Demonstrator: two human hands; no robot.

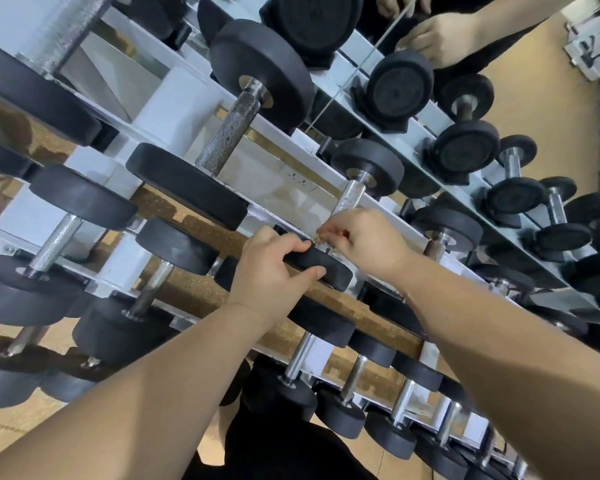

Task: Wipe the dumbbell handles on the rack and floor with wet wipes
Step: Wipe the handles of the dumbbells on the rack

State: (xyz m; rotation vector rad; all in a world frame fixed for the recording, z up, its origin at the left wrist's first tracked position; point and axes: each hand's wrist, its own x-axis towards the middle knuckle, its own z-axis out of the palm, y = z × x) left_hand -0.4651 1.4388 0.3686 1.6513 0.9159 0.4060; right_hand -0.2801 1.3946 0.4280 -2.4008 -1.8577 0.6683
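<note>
Just right of centre, on the middle tier of the rack, sits the dumbbell being worked on. Its knurled silver handle runs from seven o'clock up to one o'clock. The far head lies against the upper rail, and the near head is at the front edge of the tier.

The left hand reaches in from seven o'clock and is clamped on the near head, thumb along the lower rim and fingers hooked over the top. The right hand comes in from four o'clock with its fingers curled around the lower end of the handle, where the bar meets the near head. A small yellowish scrap shows at its fingertips; whether that is a wipe cannot be told.

At eleven o'clock from the hands a larger dumbbell rests on the same tier, its handle dark and speckled. More pairs line the tier toward nine o'clock and three o'clock. A row of small dumbbells fills the lowest tier at five o'clock.

A mirror behind the rack shows two reflected hands at one o'clock. Tan floor shows at eight o'clock, and dark trousers at six o'clock.
</note>
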